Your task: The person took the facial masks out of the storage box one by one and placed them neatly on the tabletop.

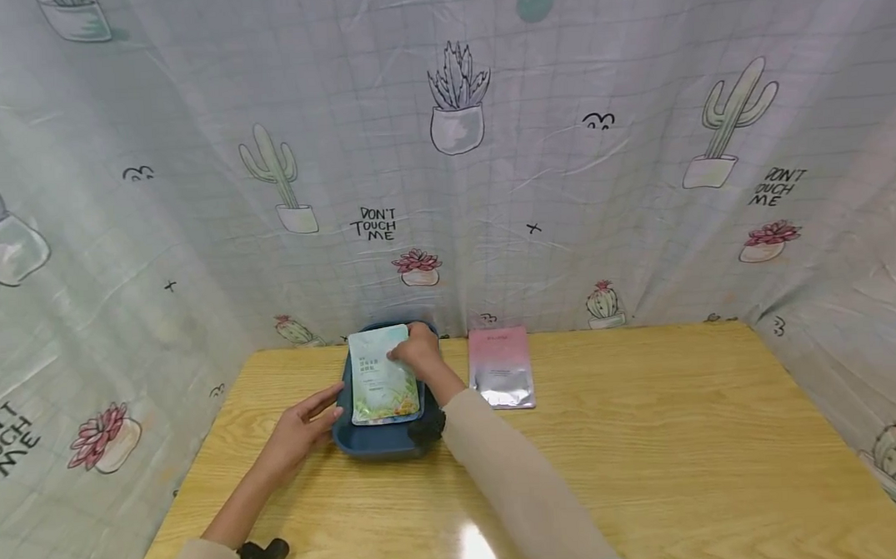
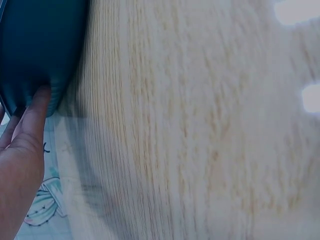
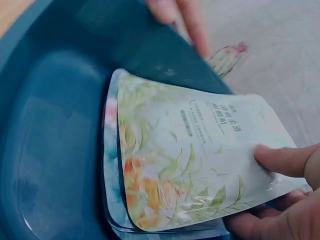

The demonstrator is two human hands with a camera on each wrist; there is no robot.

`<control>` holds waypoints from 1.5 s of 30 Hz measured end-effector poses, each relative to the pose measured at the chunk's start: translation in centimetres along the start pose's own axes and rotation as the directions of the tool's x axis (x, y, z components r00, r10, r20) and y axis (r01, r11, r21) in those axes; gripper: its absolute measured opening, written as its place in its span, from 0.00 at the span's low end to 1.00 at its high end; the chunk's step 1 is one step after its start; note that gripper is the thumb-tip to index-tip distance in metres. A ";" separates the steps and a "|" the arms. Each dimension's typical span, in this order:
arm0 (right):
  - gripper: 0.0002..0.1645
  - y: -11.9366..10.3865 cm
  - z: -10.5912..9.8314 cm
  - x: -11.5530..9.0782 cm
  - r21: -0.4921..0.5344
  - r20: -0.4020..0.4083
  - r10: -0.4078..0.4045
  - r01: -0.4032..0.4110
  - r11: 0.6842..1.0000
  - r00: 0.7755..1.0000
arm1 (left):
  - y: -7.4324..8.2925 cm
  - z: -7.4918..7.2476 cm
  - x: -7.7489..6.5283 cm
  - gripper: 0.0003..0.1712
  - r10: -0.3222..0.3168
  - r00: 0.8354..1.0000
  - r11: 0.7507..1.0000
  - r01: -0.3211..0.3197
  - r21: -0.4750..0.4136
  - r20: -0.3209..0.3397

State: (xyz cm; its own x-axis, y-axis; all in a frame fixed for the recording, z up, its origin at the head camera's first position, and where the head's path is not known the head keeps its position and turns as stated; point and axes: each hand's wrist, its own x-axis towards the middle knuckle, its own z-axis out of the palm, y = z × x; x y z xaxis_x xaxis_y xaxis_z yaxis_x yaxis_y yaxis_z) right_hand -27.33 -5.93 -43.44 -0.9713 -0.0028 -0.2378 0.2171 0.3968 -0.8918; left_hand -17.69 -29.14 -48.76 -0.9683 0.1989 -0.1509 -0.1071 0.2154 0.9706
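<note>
A blue plastic basin (image 1: 380,442) stands at the back left of the wooden table. Inside it is a pale green sheet mask packet (image 3: 180,150) with printed leaves and orange flowers. My right hand (image 1: 421,353) pinches the packet at its far right edge, thumb on the printed face and fingers underneath. More packets (image 3: 112,185) lie beneath it, mostly covered. At the basin's left side, my left hand (image 1: 300,428) touches the outer wall near the rim with fairly straight fingers; its thumb (image 2: 40,107) rests along that wall in the left wrist view.
To the right of the basin, a pink and silver packet (image 1: 500,369) lies flat near the back edge of the table (image 1: 635,446). A cactus-print curtain (image 1: 519,176) hangs close behind the table and along both sides.
</note>
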 end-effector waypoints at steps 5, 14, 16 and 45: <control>0.37 0.2 -0.6 -0.2 0.363 0.196 0.066 -0.135 0.922 0.978 | 0.0 -0.3 -0.1 0.37 0.004 1.000 1.000 -0.004 0.013 0.006; 0.22 1.5 -1.1 -1.0 0.394 0.319 0.032 -0.164 0.904 0.947 | -0.2 -0.1 -0.1 0.36 0.006 1.000 1.000 -0.006 -0.013 0.014; 0.20 1.8 -1.4 -1.2 0.396 0.317 0.007 -0.139 0.908 0.948 | -0.2 0.0 -0.1 0.36 0.007 1.000 1.000 -0.007 -0.019 0.017; 0.17 4.3 -10.0 -2.4 0.394 0.199 -0.257 0.163 0.904 0.946 | 0.1 0.1 -0.2 0.36 -0.024 1.000 1.000 0.024 -0.010 -0.001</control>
State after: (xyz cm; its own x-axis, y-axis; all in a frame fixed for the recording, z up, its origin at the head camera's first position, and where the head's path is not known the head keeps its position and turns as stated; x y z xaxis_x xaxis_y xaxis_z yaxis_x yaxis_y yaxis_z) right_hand -25.06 4.99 -42.82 -0.9550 -0.2877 -0.0722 0.0764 -0.0036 -0.9971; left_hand -17.50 -29.09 -48.70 -0.9657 0.1929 -0.1736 -0.1321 0.2107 0.9686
